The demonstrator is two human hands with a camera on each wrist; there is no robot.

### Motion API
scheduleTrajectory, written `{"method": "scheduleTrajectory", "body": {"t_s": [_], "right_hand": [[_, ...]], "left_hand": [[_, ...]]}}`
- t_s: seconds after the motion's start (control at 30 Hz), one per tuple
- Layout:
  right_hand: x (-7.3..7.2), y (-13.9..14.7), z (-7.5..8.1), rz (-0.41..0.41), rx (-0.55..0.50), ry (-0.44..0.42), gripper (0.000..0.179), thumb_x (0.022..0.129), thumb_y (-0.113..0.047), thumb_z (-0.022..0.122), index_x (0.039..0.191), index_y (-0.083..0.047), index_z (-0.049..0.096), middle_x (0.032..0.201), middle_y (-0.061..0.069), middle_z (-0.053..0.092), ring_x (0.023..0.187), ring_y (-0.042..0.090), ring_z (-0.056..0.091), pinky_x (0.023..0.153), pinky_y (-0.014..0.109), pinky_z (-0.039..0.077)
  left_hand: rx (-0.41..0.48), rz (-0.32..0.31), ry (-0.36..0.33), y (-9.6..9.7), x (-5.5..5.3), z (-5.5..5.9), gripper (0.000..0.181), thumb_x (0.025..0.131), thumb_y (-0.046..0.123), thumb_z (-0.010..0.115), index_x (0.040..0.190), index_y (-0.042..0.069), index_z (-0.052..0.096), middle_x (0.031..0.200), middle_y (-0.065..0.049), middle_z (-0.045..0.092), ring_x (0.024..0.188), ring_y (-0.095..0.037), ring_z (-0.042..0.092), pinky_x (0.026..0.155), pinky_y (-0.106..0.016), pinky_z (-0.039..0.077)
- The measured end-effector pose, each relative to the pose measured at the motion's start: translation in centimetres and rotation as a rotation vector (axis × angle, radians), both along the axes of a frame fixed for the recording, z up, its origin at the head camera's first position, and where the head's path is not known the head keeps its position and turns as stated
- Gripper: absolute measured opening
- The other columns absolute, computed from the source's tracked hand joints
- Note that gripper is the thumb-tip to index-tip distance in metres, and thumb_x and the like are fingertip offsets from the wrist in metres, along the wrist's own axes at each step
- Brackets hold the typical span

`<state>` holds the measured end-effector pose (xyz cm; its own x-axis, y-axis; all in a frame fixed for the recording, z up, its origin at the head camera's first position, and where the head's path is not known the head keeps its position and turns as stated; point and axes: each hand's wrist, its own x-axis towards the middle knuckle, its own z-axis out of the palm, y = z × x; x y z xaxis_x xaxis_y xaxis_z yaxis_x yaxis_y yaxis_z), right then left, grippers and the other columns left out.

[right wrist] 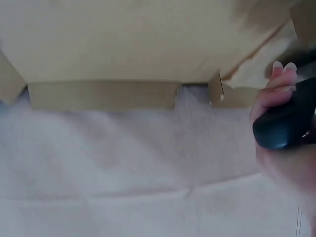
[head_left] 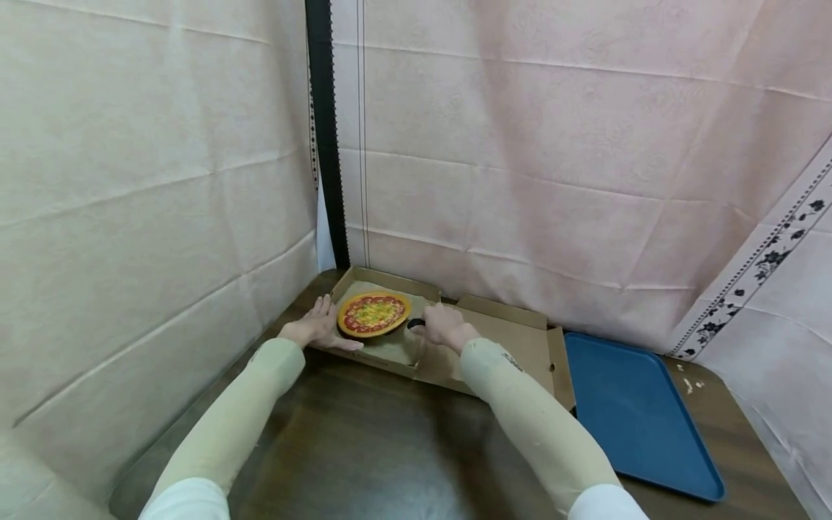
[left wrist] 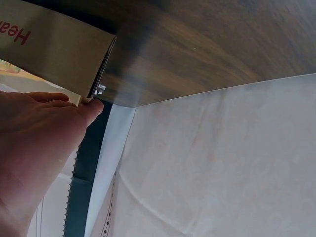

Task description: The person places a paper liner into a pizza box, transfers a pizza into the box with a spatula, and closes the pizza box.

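A pizza (head_left: 373, 314) with a yellow crust lies on brown paper inside a cardboard pizza box (head_left: 380, 365). My left hand (head_left: 318, 328) spreads its straight fingers over the box's left corner, beside the pizza. One finger reaches over the cardboard edge in the left wrist view. To the right of the pizza, my right hand (head_left: 445, 325) grips the black handle (right wrist: 284, 121) of a tool. From the fist the tool points left, toward the pizza's right edge. Its head is mostly hidden and blurred, so I cannot tell its kind.
The box's lid (head_left: 513, 336) lies folded open to the right. Beyond it a blue tray (head_left: 637, 408) rests on the dark wooden table (head_left: 390, 448), with small pale scraps (head_left: 689, 386) by its far right. Pale cloth curtains (head_left: 520, 159) hang close behind and at the left.
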<state>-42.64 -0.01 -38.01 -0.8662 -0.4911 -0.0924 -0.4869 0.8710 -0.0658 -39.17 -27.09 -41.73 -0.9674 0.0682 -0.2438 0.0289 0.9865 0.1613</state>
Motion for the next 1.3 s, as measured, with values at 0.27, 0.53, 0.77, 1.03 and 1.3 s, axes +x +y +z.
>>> {"method": "scheduleTrajectory", "body": {"t_s": [0.27,0.53,0.77,1.03,1.3], "right_hand": [[0.0,-0.4,3.6,0.004,0.055,0.049,0.035,0.091,-0.045,0.063,0.080,-0.012,0.063,0.079,0.004,0.061,0.068,0.017,0.056,0.061,0.034,0.048],[-0.1,-0.1,6.5,0.014,0.127,0.048,0.035,0.087,-0.045,0.068,0.092,-0.011,0.064,0.095,0.006,0.064,0.088,0.022,0.064,0.076,0.042,0.054],[-0.1,0.4,7.9,0.017,0.145,0.048,0.035,0.083,-0.042,0.074,0.093,-0.010,0.064,0.095,0.005,0.066,0.090,0.022,0.065,0.078,0.043,0.055],[0.6,0.8,9.2,-0.013,0.173,0.053,0.041,0.079,-0.039,0.078,0.104,-0.011,0.062,0.108,0.007,0.065,0.097,0.024,0.062,0.086,0.044,0.053],[1.0,1.2,10.3,-0.016,0.211,0.062,0.043,0.076,-0.038,0.081,0.104,-0.011,0.062,0.107,0.007,0.065,0.094,0.022,0.061,0.085,0.042,0.053]], "left_hand": [[0.022,-0.002,0.000,-0.1,-0.1,0.0,0.130,0.073,0.081,0.057,0.150,-0.011,0.008,0.157,-0.033,-0.006,0.147,-0.047,-0.001,0.121,-0.053,0.013],[0.011,0.001,0.000,0.0,0.0,0.3,0.131,0.073,0.081,0.056,0.150,-0.012,0.007,0.158,-0.032,-0.005,0.148,-0.046,0.000,0.121,-0.052,0.014],[-0.022,-0.008,0.002,0.1,0.3,0.1,0.131,0.072,0.083,0.054,0.150,-0.012,0.008,0.157,-0.034,-0.003,0.147,-0.047,0.001,0.121,-0.052,0.014],[-0.022,-0.011,-0.002,0.1,0.5,-0.1,0.131,0.073,0.082,0.055,0.149,-0.013,0.009,0.157,-0.034,-0.003,0.147,-0.047,0.001,0.121,-0.052,0.014],[0.002,-0.015,0.008,0.2,0.7,0.0,0.130,0.073,0.081,0.056,0.149,-0.014,0.010,0.157,-0.034,-0.003,0.147,-0.048,0.001,0.121,-0.053,0.014]]}}
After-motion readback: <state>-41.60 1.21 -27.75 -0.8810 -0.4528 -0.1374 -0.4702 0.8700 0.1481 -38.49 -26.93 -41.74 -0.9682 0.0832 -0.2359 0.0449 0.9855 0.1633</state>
